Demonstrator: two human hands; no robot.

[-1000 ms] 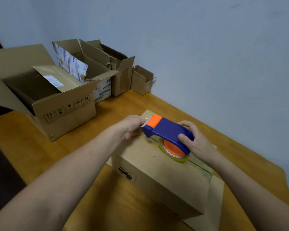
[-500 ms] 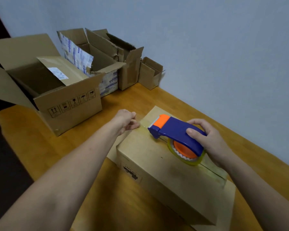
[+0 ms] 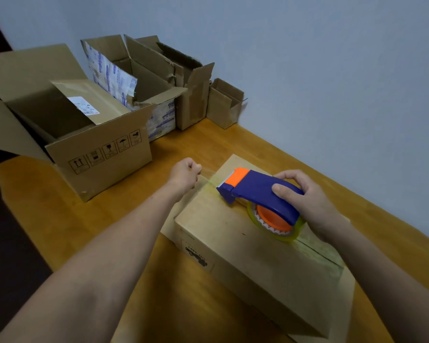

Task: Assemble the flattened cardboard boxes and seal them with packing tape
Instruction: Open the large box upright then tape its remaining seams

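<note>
Person's arms — both bare from wrist to upper forearm; the left hand (image 3: 185, 173) lay left of the cardboard box (image 3: 221, 226), the right hand (image 3: 305, 201) over the box — thumbnail trimmed short.

A second ago the left hand (image 3: 185, 173) lay against the orange nose of the tape dispenser (image 3: 258, 191), its fingers touching it on top of the box (image 3: 233, 233). Half a second ago it had just parted from the nose, level with the box's far left edge. Now it is well clear of the dispenser, past that edge and above the surface (image 3: 60, 219), with its fingers curled tight in a pinch. A short stretch of clear tape (image 3: 209, 180), faint and yellowish, now spans the gap between the hand and the nose, where none showed before.
</note>
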